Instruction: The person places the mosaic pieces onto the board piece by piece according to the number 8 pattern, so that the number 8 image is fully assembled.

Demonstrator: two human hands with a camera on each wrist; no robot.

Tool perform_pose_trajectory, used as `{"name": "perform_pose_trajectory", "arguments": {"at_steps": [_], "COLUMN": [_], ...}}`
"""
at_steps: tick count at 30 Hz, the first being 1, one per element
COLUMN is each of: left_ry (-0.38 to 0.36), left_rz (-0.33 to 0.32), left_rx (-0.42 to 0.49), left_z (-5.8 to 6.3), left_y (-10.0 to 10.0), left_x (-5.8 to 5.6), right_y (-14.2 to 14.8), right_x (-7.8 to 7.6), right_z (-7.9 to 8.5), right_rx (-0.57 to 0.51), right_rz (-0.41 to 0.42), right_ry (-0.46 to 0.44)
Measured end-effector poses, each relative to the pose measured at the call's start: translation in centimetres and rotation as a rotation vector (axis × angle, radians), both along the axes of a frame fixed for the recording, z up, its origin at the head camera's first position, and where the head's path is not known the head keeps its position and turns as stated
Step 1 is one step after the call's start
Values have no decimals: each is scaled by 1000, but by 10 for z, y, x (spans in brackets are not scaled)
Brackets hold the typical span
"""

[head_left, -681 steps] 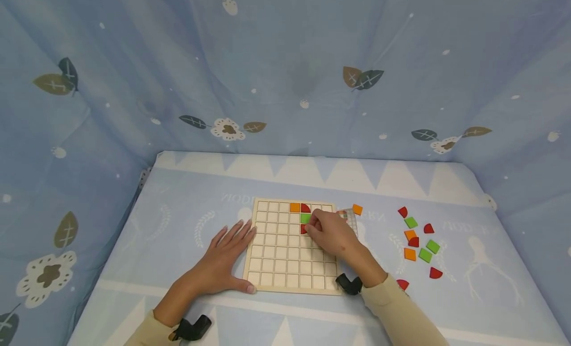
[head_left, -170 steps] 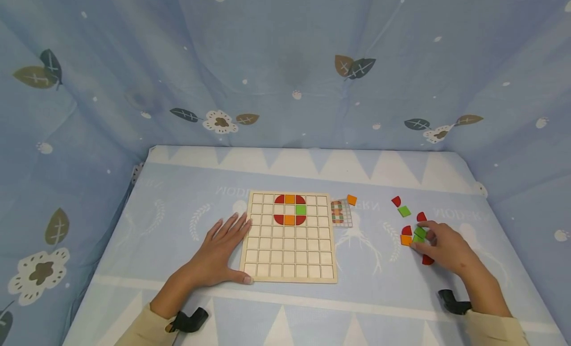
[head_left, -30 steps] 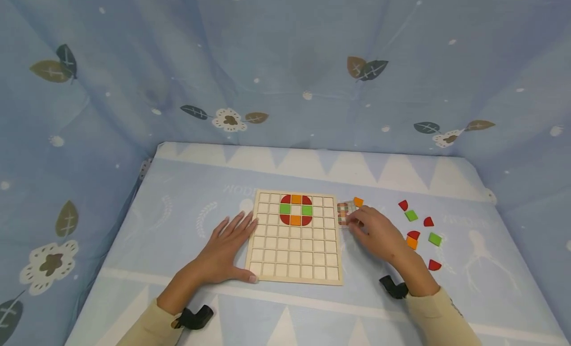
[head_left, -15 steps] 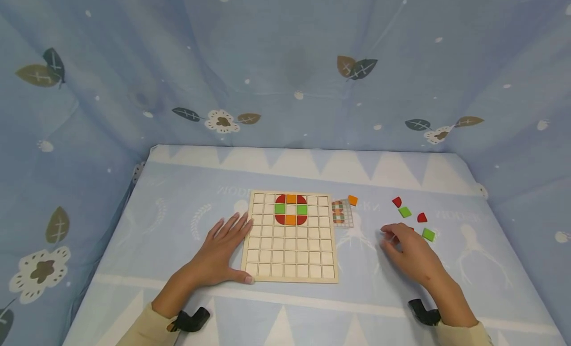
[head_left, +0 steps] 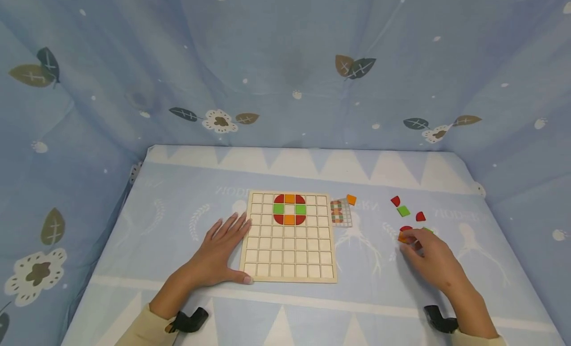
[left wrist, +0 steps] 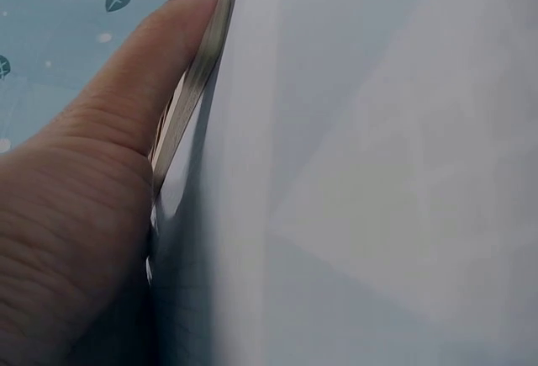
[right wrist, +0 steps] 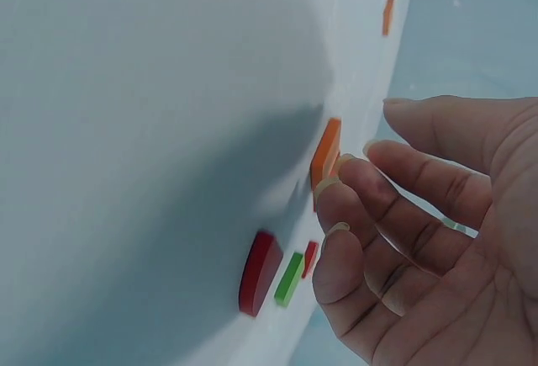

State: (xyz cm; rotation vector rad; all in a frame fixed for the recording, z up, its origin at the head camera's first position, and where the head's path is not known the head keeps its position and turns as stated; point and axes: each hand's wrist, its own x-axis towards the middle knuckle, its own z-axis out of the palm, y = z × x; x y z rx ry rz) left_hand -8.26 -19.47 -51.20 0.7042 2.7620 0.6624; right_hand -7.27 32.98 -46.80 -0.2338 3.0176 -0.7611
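A wooden grid board (head_left: 290, 259) lies on the cloth, its upper cells filled by a ring of red quarter-round, orange and green square tiles around one bare cell. My left hand (head_left: 218, 254) rests spread along the board's left edge; in the left wrist view its thumb (left wrist: 139, 80) lies along the wooden edge. My right hand (head_left: 432, 257) is at the loose tiles, fingertips right at an orange tile (head_left: 402, 237). In the right wrist view, thumb and fingers stand apart beside that orange tile (right wrist: 326, 154). A red quarter-round tile (head_left: 406, 228) lies just behind it.
A pattern card (head_left: 347, 214) lies against the board's right side, an orange tile (head_left: 351, 200) at its corner. Farther right are a red tile (head_left: 395, 201), a green tile (head_left: 403, 211) and another red tile (head_left: 421, 216). Blue cloth walls (head_left: 267, 63) rise behind the table.
Over the last second my right hand has moved right, from the card to the loose tiles. A green tile has joined the ring's left side since several seconds ago. My left hand stays put.
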Motion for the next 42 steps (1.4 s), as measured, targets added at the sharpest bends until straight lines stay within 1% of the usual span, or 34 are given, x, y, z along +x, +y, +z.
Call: {"name": "perform_pose_trajectory", "arguments": {"at_steps": [6, 11, 15, 21, 24, 28, 30, 34, 36, 42], "left_ry": [-4, -2, -4, -4, -6, -9, -8, -9, -8, -3], "left_rz": [-1, -1, 2, 2, 1, 5, 6, 1, -1, 0], "left_rx": [1, -3, -6, -8, -4, -1, -1, 1, 1, 0], "left_z": [1, 0, 1, 2, 3, 3, 3, 1, 1, 0], "left_y": [-1, -1, -1, -1, 0, 0, 0, 0, -1, -1], "left_x": [1, 1, 1, 1, 1, 1, 1, 1, 1, 1], "right_y": [7, 11, 12, 10, 9, 8, 7, 6, 5, 5], "right_x": [0, -3, -11, -24, -30, -36, -38, -39, -39, -35], "right_z": [3, -1, -1, -2, -2, -2, -1, -1, -2, -2], "right_rx": [24, 57, 79, 104, 117, 112, 98, 78, 77, 107], "right_rz": [-31, -51, -66, -104, -118, -148, -167, -195, -203, -203], "right_ry": [2, -33, -61, -141, -160, -185, -215, -272, -286, -273]}}
